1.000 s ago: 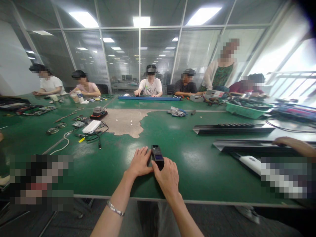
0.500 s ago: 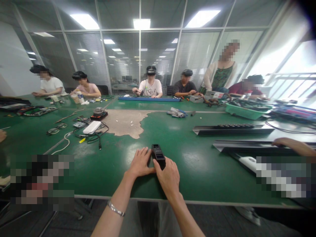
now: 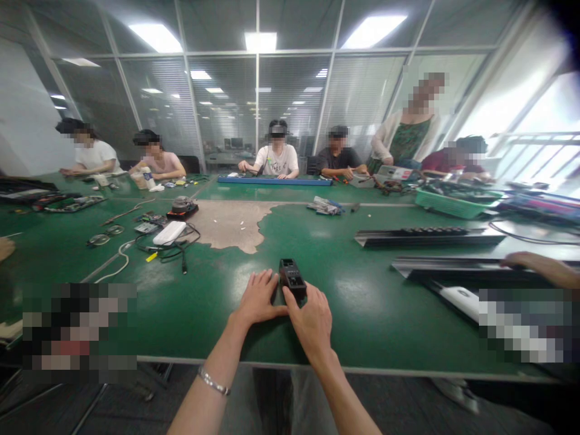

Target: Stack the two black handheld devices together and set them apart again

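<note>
My right hand (image 3: pixel 313 314) grips the near end of a long black plastic casing (image 3: pixel 293 276) between thumb and fingers. Dark square openings show along the casing's upper face, one near its far end and one nearer to me; its exact kind is unclear. To its left, my left hand (image 3: pixel 260 299) lies on the green table (image 3: pixel 362 308), fingers stretched forward and thumb pointing right toward my right hand. Whether its fingertips touch the casing's side, I cannot tell.
Left of centre lie a white adapter (image 3: pixel 170 232) with black cables and a round-topped device (image 3: pixel 182 206). Two black metal channels (image 3: pixel 430 237) lie at right, where a neighbour's hand (image 3: pixel 537 266) rests. A green basket (image 3: pixel 457 204) stands beyond. Several people sit around the table.
The black casing has shifted slightly away from me and tipped, so its nearer opening shows more. My right hand has moved a little with it; my left hand stays put.
</note>
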Demonstrator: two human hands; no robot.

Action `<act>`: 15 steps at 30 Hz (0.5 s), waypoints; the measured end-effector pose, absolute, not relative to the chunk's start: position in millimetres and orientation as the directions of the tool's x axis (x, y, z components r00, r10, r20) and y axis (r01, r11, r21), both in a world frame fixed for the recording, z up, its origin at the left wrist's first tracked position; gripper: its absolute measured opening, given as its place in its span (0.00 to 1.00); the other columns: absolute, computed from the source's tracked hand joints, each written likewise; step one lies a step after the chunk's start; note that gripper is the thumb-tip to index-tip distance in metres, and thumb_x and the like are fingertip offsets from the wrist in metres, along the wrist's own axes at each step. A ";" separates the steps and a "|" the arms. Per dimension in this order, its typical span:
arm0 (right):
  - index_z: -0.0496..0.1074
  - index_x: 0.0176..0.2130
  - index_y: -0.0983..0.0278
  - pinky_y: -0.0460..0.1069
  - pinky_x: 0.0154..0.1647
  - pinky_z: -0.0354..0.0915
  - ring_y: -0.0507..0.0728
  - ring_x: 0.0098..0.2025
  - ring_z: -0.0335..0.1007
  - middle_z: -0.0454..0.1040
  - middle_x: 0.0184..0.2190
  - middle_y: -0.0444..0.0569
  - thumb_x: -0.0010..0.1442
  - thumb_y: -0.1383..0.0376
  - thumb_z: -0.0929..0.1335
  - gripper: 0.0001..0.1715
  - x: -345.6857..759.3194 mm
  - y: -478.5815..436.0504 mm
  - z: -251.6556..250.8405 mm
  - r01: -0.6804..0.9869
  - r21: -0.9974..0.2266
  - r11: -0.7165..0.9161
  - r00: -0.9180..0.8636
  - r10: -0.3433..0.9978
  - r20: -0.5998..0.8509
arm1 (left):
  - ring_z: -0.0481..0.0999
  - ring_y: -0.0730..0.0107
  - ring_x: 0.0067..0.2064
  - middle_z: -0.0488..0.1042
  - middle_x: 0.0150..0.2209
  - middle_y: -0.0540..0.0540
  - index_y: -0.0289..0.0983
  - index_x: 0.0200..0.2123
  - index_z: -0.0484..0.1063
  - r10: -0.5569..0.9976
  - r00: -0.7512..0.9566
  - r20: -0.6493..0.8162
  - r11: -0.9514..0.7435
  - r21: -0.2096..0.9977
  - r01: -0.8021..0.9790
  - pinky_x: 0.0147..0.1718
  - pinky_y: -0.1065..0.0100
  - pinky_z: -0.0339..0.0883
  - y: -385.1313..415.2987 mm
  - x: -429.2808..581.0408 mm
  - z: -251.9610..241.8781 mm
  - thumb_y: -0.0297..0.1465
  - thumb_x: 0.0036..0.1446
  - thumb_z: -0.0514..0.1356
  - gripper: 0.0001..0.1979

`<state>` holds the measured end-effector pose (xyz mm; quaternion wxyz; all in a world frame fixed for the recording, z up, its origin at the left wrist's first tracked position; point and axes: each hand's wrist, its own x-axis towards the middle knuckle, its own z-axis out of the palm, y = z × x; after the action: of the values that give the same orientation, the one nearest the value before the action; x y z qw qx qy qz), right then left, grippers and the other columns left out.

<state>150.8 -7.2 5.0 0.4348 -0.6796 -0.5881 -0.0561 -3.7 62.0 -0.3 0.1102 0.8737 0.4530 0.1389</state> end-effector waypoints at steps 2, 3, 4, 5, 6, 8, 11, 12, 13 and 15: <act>0.72 0.49 0.67 0.57 0.49 0.65 0.66 0.46 0.72 0.78 0.43 0.58 0.65 0.43 0.64 0.31 151.8 -6.2 6.4 0.847 -0.528 0.064 0.310 0.748 0.587 | 0.50 0.45 0.73 0.53 0.72 0.35 0.39 0.71 0.53 0.821 0.553 0.144 -0.568 0.314 0.761 0.70 0.42 0.40 62.3 -3.5 -0.7 0.59 0.53 0.62 0.50; 0.73 0.48 0.67 0.57 0.49 0.65 0.66 0.46 0.72 0.78 0.43 0.58 0.65 0.43 0.64 0.31 152.3 -5.7 7.2 0.845 -0.530 0.064 0.311 0.747 0.587 | 0.50 0.45 0.73 0.53 0.72 0.35 0.39 0.71 0.53 0.820 0.554 0.144 -0.569 0.311 0.761 0.70 0.42 0.40 62.5 -3.5 -0.9 0.59 0.53 0.62 0.50; 0.73 0.48 0.67 0.57 0.49 0.65 0.66 0.46 0.72 0.78 0.43 0.58 0.65 0.43 0.64 0.31 152.8 -5.4 8.1 0.845 -0.531 0.067 0.311 0.745 0.590 | 0.50 0.45 0.73 0.53 0.72 0.35 0.39 0.71 0.54 0.819 0.555 0.145 -0.570 0.309 0.761 0.70 0.42 0.40 62.7 -3.6 -1.0 0.60 0.53 0.62 0.50; 0.73 0.48 0.67 0.57 0.49 0.65 0.66 0.46 0.72 0.78 0.43 0.59 0.65 0.43 0.64 0.32 153.3 -5.1 9.1 0.844 -0.531 0.072 0.310 0.743 0.594 | 0.50 0.44 0.73 0.53 0.72 0.35 0.39 0.71 0.54 0.819 0.555 0.145 -0.570 0.307 0.762 0.70 0.42 0.40 62.9 -3.6 -1.2 0.60 0.53 0.62 0.50; 0.73 0.48 0.67 0.57 0.49 0.65 0.66 0.46 0.72 0.78 0.43 0.59 0.65 0.43 0.64 0.32 153.8 -4.9 10.0 0.844 -0.530 0.077 0.308 0.739 0.598 | 0.49 0.45 0.73 0.52 0.72 0.35 0.39 0.70 0.54 0.820 0.554 0.146 -0.570 0.304 0.764 0.70 0.42 0.40 63.1 -3.7 -1.4 0.61 0.53 0.61 0.50; 0.73 0.49 0.67 0.57 0.49 0.65 0.66 0.47 0.72 0.78 0.43 0.59 0.65 0.43 0.64 0.32 155.2 -4.6 11.6 0.844 -0.529 0.083 0.309 0.732 0.607 | 0.49 0.45 0.73 0.52 0.72 0.36 0.40 0.70 0.55 0.822 0.551 0.144 -0.567 0.299 0.768 0.70 0.43 0.40 63.4 -3.8 -1.6 0.62 0.53 0.60 0.50; 0.73 0.49 0.67 0.57 0.49 0.65 0.65 0.46 0.72 0.78 0.44 0.59 0.66 0.43 0.63 0.31 158.3 -4.0 13.5 0.845 -0.529 0.080 0.318 0.720 0.617 | 0.49 0.44 0.73 0.51 0.72 0.36 0.40 0.70 0.56 0.822 0.553 0.139 -0.567 0.297 0.768 0.70 0.42 0.39 63.6 -3.9 -1.9 0.64 0.53 0.58 0.50; 0.73 0.49 0.67 0.57 0.49 0.65 0.65 0.46 0.72 0.78 0.44 0.59 0.66 0.43 0.63 0.31 159.8 -3.8 14.0 0.846 -0.527 0.078 0.320 0.716 0.620 | 0.49 0.44 0.73 0.51 0.72 0.36 0.40 0.70 0.56 0.821 0.554 0.139 -0.568 0.298 0.767 0.70 0.42 0.38 63.6 -3.9 -2.0 0.65 0.53 0.57 0.50; 0.73 0.48 0.67 0.57 0.49 0.65 0.65 0.46 0.72 0.78 0.44 0.59 0.66 0.43 0.63 0.32 161.4 -3.5 14.4 0.848 -0.525 0.076 0.322 0.712 0.624 | 0.49 0.44 0.73 0.52 0.72 0.36 0.40 0.70 0.56 0.820 0.555 0.142 -0.570 0.298 0.766 0.70 0.42 0.38 63.5 -3.9 -2.1 0.66 0.53 0.57 0.51; 0.73 0.49 0.67 0.57 0.49 0.65 0.65 0.46 0.72 0.78 0.44 0.59 0.65 0.42 0.63 0.33 165.4 -2.8 14.9 0.852 -0.518 0.071 0.326 0.703 0.632 | 0.49 0.43 0.73 0.52 0.72 0.36 0.40 0.69 0.57 0.820 0.553 0.147 -0.570 0.301 0.765 0.70 0.42 0.38 63.4 -3.8 -2.0 0.67 0.52 0.56 0.51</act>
<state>165.4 -2.8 14.9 0.4532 -0.6764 -0.5747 -0.0824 -3.8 63.4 -2.0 0.1013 0.8755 0.4525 0.1361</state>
